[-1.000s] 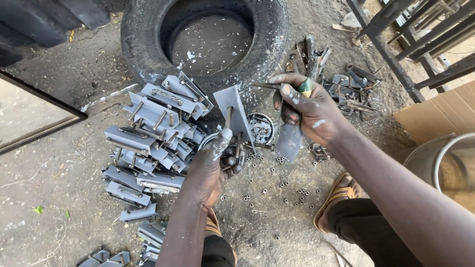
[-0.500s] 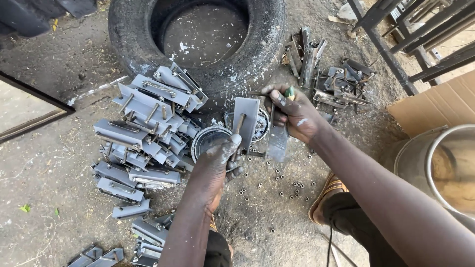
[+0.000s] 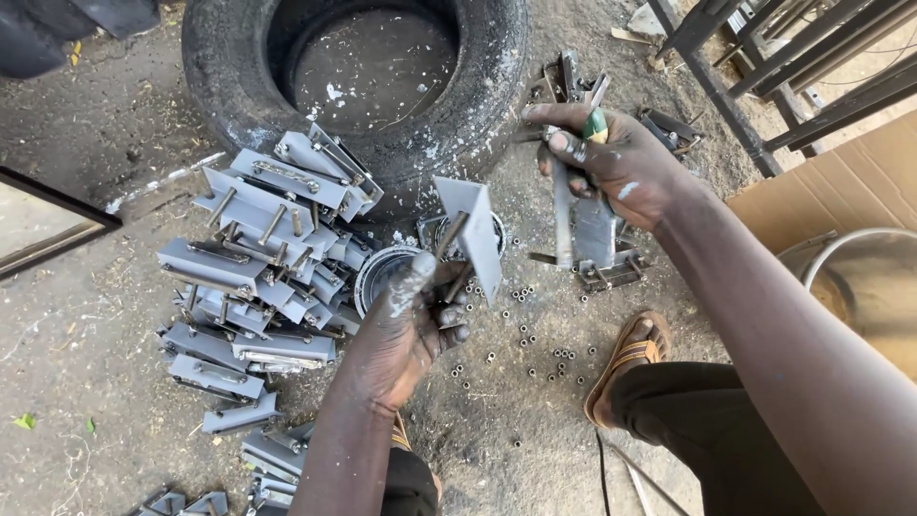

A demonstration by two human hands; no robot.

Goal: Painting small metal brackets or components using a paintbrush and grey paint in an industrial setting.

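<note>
Two paint-smeared hands work over a dusty dirt floor. The left hand is curled tight around the lower end of a grey-painted metal bracket, a flat plate with a rod fixed to it, and holds it upright just above a small round tin of grey paint. The thumb lies along the rod and the fingers are folded under it, with no gap showing.

The right hand is closed around the green handle of a paintbrush, with the forefinger stretched out along the top. Whether the grey strip hanging below the fist is the brush's own end or a separate piece, I cannot tell. That hand hovers above a few unpainted dark brackets lying on the ground.

To the left lies a heap of painted brackets, piled against an old tyre. Small metal nuts are scattered between the hands and a sandalled foot. A cardboard box and a metal basin sit at the right.
</note>
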